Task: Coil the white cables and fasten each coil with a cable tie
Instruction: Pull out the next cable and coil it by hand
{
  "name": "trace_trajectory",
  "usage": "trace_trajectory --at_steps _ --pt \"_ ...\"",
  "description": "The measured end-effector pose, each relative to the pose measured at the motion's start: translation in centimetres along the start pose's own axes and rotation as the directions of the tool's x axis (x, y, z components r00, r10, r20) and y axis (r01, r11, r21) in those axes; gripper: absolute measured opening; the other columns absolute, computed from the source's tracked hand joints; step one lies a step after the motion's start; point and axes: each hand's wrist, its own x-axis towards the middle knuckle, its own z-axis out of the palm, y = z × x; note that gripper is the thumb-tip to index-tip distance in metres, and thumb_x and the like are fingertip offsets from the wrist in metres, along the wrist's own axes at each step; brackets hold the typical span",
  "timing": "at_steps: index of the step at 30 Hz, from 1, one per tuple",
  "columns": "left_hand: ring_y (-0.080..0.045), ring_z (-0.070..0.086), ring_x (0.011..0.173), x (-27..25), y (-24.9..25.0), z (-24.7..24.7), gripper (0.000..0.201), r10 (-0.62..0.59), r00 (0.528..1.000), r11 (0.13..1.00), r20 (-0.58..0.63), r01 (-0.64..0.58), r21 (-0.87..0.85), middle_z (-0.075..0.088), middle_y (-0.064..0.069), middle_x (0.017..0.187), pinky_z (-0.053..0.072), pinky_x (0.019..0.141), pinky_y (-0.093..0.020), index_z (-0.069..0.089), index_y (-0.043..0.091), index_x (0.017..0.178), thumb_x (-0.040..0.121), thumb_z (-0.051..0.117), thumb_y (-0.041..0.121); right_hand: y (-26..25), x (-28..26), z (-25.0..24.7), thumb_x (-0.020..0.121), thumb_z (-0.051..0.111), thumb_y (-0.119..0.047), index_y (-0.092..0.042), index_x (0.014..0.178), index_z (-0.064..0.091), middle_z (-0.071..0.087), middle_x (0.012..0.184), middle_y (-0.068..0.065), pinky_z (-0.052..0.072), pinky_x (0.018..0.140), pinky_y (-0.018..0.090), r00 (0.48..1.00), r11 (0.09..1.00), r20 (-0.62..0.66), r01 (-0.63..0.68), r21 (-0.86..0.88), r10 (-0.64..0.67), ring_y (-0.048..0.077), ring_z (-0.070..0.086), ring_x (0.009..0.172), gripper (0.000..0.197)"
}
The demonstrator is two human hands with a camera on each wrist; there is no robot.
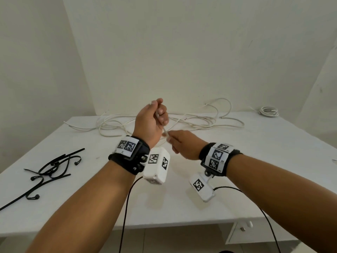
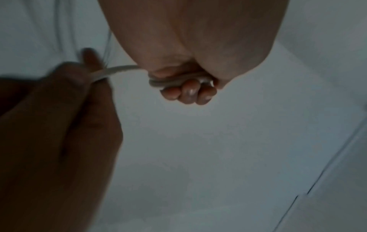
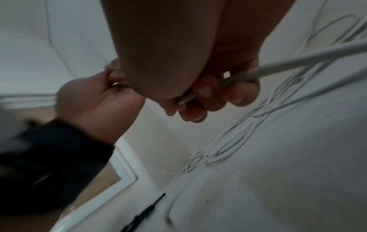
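- A heap of black cable ties (image 1: 52, 168) lies on the left part of the white counter (image 1: 182, 203), well apart from both hands.
- Loose white cable (image 1: 182, 119) sprawls in wide loops along the back of the counter, close to the wall.
- The left hand (image 1: 151, 123) is raised above the counter with its fingers (image 2: 188, 92) curled round a strand of the white cable; the left wrist view shows the strand lying across the curled fingers.
- A short stretch of that cable (image 1: 166, 133) runs down from the left hand to the right hand.
- The right hand (image 1: 184, 143) sits just beside and below the left one, its thumb and fingers (image 3: 200, 108) pinching the same cable; in the right wrist view the cable (image 3: 298, 62) leads off from this hand towards the loops on the counter.
- A black strap with black-and-white markers wraps each wrist, and a white camera box hangs under each.
- A small, tidy coil of white cable (image 1: 269, 111) rests at the far right back corner of the counter, apart from the loose loops.
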Motion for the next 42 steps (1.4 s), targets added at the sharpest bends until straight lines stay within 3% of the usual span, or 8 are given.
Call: trace_trajectory --at_steps 2,5,15,20,27,34,38,42 --pt "-0.01 0.037 0.05 1.0 -0.1 -1.1 0.019 0.137 0.99 0.929 -0.04 -0.114 0.352 0.049 0.006 0.062 0.031 0.054 -0.024 0.051 0.013 0.096 0.103 0.035 0.02 -0.2 -0.3 0.5 0.105 0.037 -0.034 -0.011 0.104 0.063 0.064 0.079 0.001 0.05 0.071 0.035 0.999 0.995 0.018 0.03 -0.094 -0.029 0.017 0.058 0.07 0.034" --pt "-0.011 0.041 0.059 0.9 -1.0 -2.8 0.018 0.184 0.978 0.567 0.099 -0.188 0.802 0.049 0.005 0.072 0.038 0.062 -0.028 0.044 0.014 0.094 0.1 0.035 0.029 -0.6 -0.3 0.1 0.104 0.04 -0.033 -0.009 0.097 0.063 0.063 0.075 0.003 0.049 0.067 0.037 0.996 0.979 -0.001 0.092 -0.18 -0.094 0.022 0.058 0.07 0.035" --pt "-0.017 0.041 0.054 -1.4 -2.1 -4.4 0.031 -0.228 0.947 0.187 0.225 -0.184 0.965 0.049 0.0 0.057 0.035 0.06 -0.034 0.041 0.021 0.065 0.091 0.027 0.03 -1.5 0.2 -3.9 0.086 0.071 -0.033 -0.022 0.079 0.068 0.062 0.069 -0.013 0.048 0.062 0.02 0.986 0.972 -0.052 0.146 -0.185 -0.158 0.003 0.056 0.066 0.014" --pt "-0.013 0.024 0.044 -1.6 -1.7 -3.9 0.05 -0.236 0.954 0.49 0.185 -0.048 0.87 0.032 0.0 0.052 0.026 0.046 -0.022 0.044 0.009 0.07 0.098 0.026 0.046 -0.9 0.8 -5.9 0.086 0.075 -0.034 -0.022 0.086 0.076 0.069 0.071 -0.015 0.046 0.062 0.011 0.977 0.985 -0.124 0.165 -0.054 -0.171 -0.002 0.061 0.069 0.012" --pt "-0.012 0.013 0.046 -1.9 -0.1 -3.0 0.034 -0.283 0.936 0.782 0.209 0.099 0.615 0.021 0.004 0.053 0.009 0.046 -0.025 0.036 0.017 0.068 0.094 0.036 0.039 -0.1 1.2 -6.9 0.087 0.074 -0.031 -0.022 0.088 0.078 0.064 0.061 -0.018 0.038 0.056 0.007 0.964 0.983 -0.235 0.156 0.102 -0.128 -0.001 0.053 0.057 0.009" --pt "-0.012 0.005 0.044 -2.7 1.2 -2.1 0.041 -0.309 0.939 0.928 0.149 0.263 0.265 0.023 0.01 0.042 0.005 0.044 -0.025 0.033 0.016 0.067 0.103 0.029 0.034 1.1 1.4 -5.8 0.094 0.064 -0.039 -0.035 0.088 0.075 0.058 0.06 -0.014 0.037 0.056 0.019 0.958 0.968 -0.276 0.143 0.204 -0.083 0.009 0.043 0.055 0.013" --pt "-0.012 0.007 0.042 -2.4 1.9 -1.2 0.037 -0.22 0.964 0.975 0.148 0.212 0.067 0.025 0.009 0.041 0.006 0.043 -0.024 0.035 0.017 0.068 0.099 0.034 0.037 0.7 0.8 -3.5 0.101 0.053 -0.031 -0.046 0.068 0.063 0.053 0.054 -0.016 0.037 0.055 0.013 0.955 0.964 -0.282 0.154 0.216 -0.09 0.002 0.043 0.049 0.038" --pt "-0.007 0.019 0.035 -1.6 1.3 -0.7 0.039 -0.137 0.986 0.99 0.099 0.141 -0.031 0.026 0.007 0.044 0.013 0.04 -0.023 0.036 0.017 0.071 0.104 0.03 0.038 -0.4 0.7 -1.3 0.104 0.045 -0.026 -0.034 0.069 0.049 0.052 0.061 -0.011 0.036 0.058 0.019 0.973 0.989 -0.21 0.116 0.097 -0.093 0.001 0.046 0.052 0.036"
